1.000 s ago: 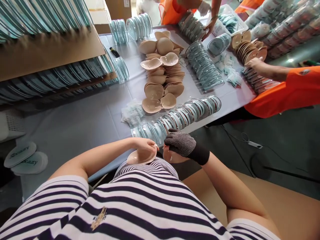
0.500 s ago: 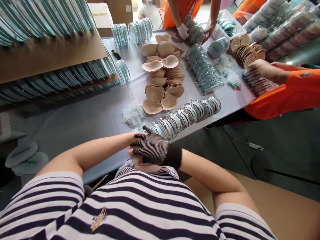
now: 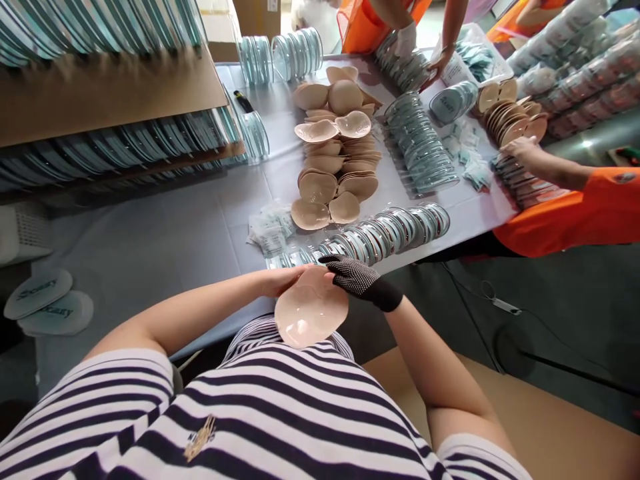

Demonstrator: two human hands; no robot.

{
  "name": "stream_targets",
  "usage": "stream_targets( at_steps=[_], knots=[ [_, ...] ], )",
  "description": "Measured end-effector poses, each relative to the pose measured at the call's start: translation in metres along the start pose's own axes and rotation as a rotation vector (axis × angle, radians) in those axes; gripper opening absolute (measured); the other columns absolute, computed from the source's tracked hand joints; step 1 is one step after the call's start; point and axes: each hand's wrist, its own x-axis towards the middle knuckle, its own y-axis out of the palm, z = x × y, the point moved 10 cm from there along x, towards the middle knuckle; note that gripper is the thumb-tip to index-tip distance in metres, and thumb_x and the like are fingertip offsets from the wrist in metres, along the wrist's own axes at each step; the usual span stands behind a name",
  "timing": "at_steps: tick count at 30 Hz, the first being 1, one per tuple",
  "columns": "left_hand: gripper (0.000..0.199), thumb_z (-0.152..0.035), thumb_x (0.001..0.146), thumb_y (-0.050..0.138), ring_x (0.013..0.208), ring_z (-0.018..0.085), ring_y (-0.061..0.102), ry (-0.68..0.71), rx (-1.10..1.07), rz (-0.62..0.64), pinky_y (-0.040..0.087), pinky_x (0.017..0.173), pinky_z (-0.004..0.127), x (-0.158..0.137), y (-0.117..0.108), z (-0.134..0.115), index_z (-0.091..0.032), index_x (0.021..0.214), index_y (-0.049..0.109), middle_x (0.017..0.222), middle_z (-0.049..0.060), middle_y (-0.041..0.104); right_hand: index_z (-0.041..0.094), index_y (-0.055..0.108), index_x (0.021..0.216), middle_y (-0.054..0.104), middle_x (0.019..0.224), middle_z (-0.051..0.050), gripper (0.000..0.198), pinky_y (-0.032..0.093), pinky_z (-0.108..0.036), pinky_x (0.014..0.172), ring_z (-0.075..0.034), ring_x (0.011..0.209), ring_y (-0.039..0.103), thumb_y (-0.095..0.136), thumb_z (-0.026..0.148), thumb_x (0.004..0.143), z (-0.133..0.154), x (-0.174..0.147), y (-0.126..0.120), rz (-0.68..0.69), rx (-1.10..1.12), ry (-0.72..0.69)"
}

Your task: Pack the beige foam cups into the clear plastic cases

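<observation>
A beige stick-on bra cup [image 3: 311, 313], smooth and shiny, is held between both hands just above my lap. My bare left hand [image 3: 287, 280] grips its upper left edge, with most of the fingers hidden. On the upper right edge, my right hand [image 3: 353, 275] in a black dotted glove pinches it between thumb and fingers. Beyond them on the table lies a slanted row of clear round cases [image 3: 385, 235]. Behind that row, pairs of beige bra cups [image 3: 325, 208] are stacked in a long pile. Small white packets [image 3: 273, 228] sit left of the pile.
Cardboard layers of clear cases [image 3: 150, 147] stand at the left on the grey-covered table [image 3: 200, 233]. Printed oval pieces [image 3: 55, 310] lie near the left edge. More clear cases [image 3: 420, 143] lie farther back. Co-workers in orange [image 3: 600, 207] handle stacks opposite and at the right.
My gloved right hand has moved off the front of the cup to its right edge. The cup now faces me in full view. The camera view has shifted slightly.
</observation>
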Motion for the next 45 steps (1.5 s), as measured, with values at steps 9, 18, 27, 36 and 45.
stream_targets(
  at_steps=[9, 18, 27, 36, 45],
  knots=[
    [0.068, -0.013, 0.065, 0.085, 0.106, 0.029, 0.068, 0.225, -0.095, 0.004, 0.051, 0.094, 0.036, -0.023, -0.033, -0.027, -0.022, 0.129, 0.063, 0.117, 0.011, 0.072, 0.017, 0.067, 0.098, 0.072, 0.093, -0.006, 0.021, 0.048, -0.028, 0.075, -0.019, 0.083, 0.065, 0.052, 0.031, 0.094, -0.013, 0.081, 0.012, 0.016, -0.112, 0.031],
    [0.019, -0.014, 0.079, 0.072, 0.077, 0.023, 0.073, 0.263, -0.644, -0.442, 0.058, 0.078, 0.034, -0.073, -0.181, -0.001, -0.011, 0.098, 0.07, 0.087, 0.01, 0.075, 0.014, 0.054, 0.134, 0.062, 0.127, -0.017, 0.051, 0.041, -0.04, 0.095, -0.031, 0.113, 0.055, 0.067, 0.026, 0.086, -0.06, 0.227, 0.1, 0.212, -0.595, 0.1],
    [0.023, -0.013, 0.086, 0.065, 0.076, 0.021, 0.072, 0.372, -0.774, -0.619, 0.058, 0.083, 0.033, -0.057, -0.211, -0.021, -0.008, 0.108, 0.067, 0.086, 0.01, 0.075, 0.018, 0.069, 0.107, 0.067, 0.114, -0.013, 0.023, 0.042, -0.038, 0.09, -0.026, 0.103, 0.059, 0.052, 0.027, 0.094, -0.064, 0.235, 0.109, 0.265, -0.633, 0.092],
    [0.042, -0.021, 0.084, 0.07, 0.097, 0.025, 0.071, 0.557, -0.697, -0.573, 0.053, 0.097, 0.039, -0.043, -0.178, -0.055, -0.014, 0.125, 0.062, 0.104, 0.011, 0.075, 0.021, 0.069, 0.109, 0.068, 0.107, -0.013, 0.026, 0.042, -0.045, 0.103, -0.027, 0.11, 0.058, 0.047, 0.025, 0.095, 0.023, 0.148, -0.027, -0.327, -0.334, -0.089],
    [0.063, -0.063, 0.091, 0.047, 0.08, 0.024, 0.069, 0.469, -0.604, -0.058, 0.058, 0.068, 0.035, -0.02, -0.063, -0.069, -0.015, 0.129, 0.06, 0.105, 0.014, 0.073, 0.026, 0.069, 0.081, 0.073, 0.093, 0.002, 0.017, 0.014, -0.063, 0.119, -0.024, 0.111, 0.058, 0.059, 0.019, 0.092, 0.069, 0.072, 0.044, -0.223, -0.567, -0.351]
  ],
)
